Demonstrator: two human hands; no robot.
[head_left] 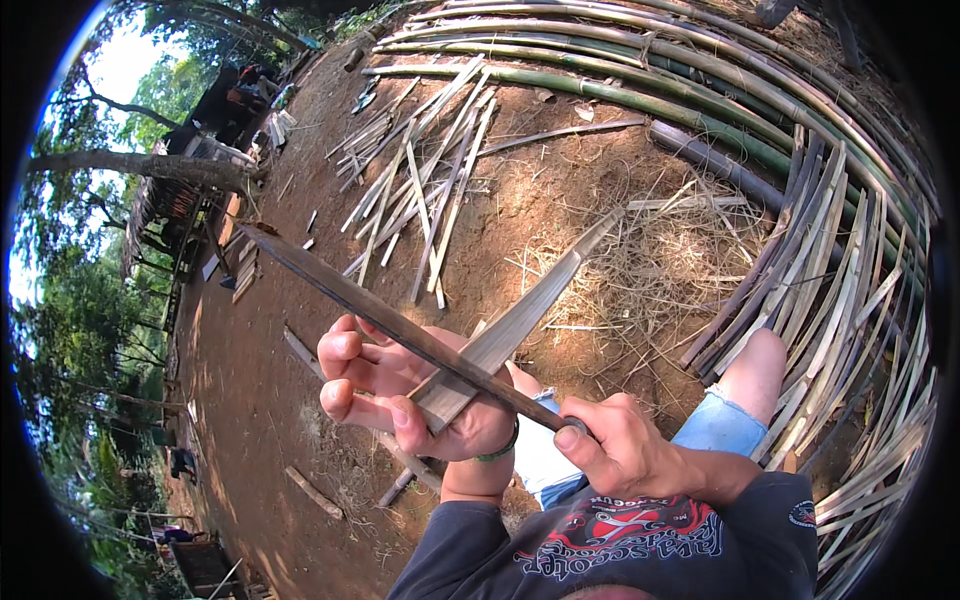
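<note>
My left hand (455, 405) is palm up with its fingers curled, holding the lower end of a split bamboo slat (535, 308). The slat is pale and flat, tapers toward its far end, and points up and to the right. My right hand (625, 445) is wrapped round the near end of a long, dark machete (350, 292), whose grip is mostly hidden in the fist. The machete crosses over the slat just above my left palm, its tip far out to the left. Whether its edge touches the slat, I cannot tell.
Long green bamboo poles (600, 90) lie along the far side. Split strips (850, 320) are heaped on the right, and more slats (440, 180) lie ahead. Shavings (610, 270) cover the dirt by my bare knee (755, 365). A short stick (313, 492) lies at the left.
</note>
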